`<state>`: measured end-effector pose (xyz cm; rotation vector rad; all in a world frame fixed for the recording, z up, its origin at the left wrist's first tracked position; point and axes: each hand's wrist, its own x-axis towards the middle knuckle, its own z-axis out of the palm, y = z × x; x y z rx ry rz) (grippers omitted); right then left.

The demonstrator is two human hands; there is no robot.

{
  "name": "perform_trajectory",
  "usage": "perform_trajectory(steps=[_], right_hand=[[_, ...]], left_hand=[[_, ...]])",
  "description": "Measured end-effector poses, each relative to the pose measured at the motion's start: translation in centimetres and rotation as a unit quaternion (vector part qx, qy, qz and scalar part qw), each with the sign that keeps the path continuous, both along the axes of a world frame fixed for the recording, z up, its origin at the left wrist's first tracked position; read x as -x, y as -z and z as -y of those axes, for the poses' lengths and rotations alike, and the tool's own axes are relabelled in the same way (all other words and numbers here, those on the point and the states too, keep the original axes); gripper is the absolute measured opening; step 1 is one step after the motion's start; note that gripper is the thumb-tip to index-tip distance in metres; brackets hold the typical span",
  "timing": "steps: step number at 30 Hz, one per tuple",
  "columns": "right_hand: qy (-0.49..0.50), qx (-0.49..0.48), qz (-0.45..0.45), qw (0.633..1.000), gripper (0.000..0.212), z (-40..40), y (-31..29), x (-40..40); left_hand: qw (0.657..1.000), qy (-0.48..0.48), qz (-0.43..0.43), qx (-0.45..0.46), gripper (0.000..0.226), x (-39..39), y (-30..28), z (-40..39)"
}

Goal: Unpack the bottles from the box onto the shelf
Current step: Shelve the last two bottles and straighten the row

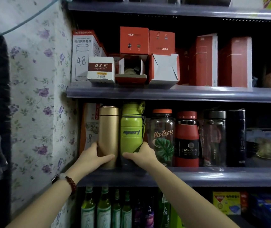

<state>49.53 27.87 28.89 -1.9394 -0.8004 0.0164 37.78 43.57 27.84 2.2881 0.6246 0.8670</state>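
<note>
- Bottles: six stand upright in one row on the middle shelf (pixel 213 176), from left to right a gold flask (pixel 109 129), a green sport bottle (pixel 131 129), a clear bottle with a leaf print (pixel 162 137), a red bottle (pixel 187 139), a clear bottle with a grey cap (pixel 214 137) and a dark flask (pixel 235 137).
- Left hand (pixel 97 156): curled round the base of the gold flask, thumb across its front; the low grip probably serves to slide the flask along the shelf without tipping it.
- Right hand (pixel 141 155): wrapped round the lower part of the green sport bottle, thumb in front, fingers hidden behind it; the two bottles stand just beside each other, apparently being squared up at the left end of the row.
- Both bottle bases appear to rest on the shelf board, so the placing looks nearly done.
- Source box: not identifiable; an orange carton (pixel 88 127) stands behind the gold flask.
- Upper shelf (pixel 164 93): cartons only, about nine in view, two with open flaps (pixel 132 68).
- Lower level: four green glass bottles (pixel 104 209) can be counted, with darker ones beside them too dim to count.
- Left wrist: one bead bracelet (pixel 70 183).
</note>
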Motion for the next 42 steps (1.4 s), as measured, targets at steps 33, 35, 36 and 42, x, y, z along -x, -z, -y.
perform_trajectory(steps=[33,35,36,42], right_hand=[[-0.124,0.039,0.185,0.974,0.026,22.6,5.2,-6.1],[-0.143,0.049,0.176,0.973,0.027,22.2,5.9,-5.2],[-0.154,0.054,0.173,0.971,0.028,21.9,6.3,-4.5],[-0.222,0.111,0.185,0.951,0.025,18.8,10.3,0.5]], left_hand=[[0.960,-0.157,-0.070,-0.219,0.035,-2.2,4.8,25.7],[0.959,-0.169,-0.082,-0.212,0.037,-0.9,5.3,26.1],[0.958,-0.180,-0.087,-0.207,0.037,-0.1,5.7,26.1],[0.947,-0.219,-0.147,-0.186,0.033,6.8,10.2,25.5]])
